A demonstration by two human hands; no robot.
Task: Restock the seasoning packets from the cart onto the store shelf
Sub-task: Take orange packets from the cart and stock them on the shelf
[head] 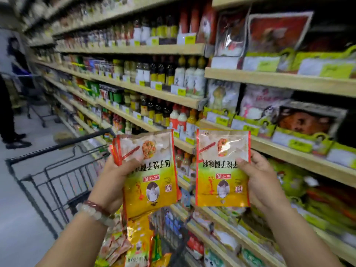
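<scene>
My left hand [115,178] grips a small stack of yellow-and-white seasoning packets [152,170], held upside down with red edges fanned at the top left. My right hand [264,182] holds a single matching packet [222,168], also upside down, thumb on its front. Both are raised in front of the store shelf [300,157] on the right, where packets stand in yellow-green display boxes. Below my hands, the cart [63,170] holds more packets [138,241] of the same and other kinds.
Wooden shelves run down the aisle to the left, lined with sauce bottles [161,74] and jars. A person in dark clothes [9,105] stands at the far left beside another cart [36,101]. Grey floor lies left of my cart.
</scene>
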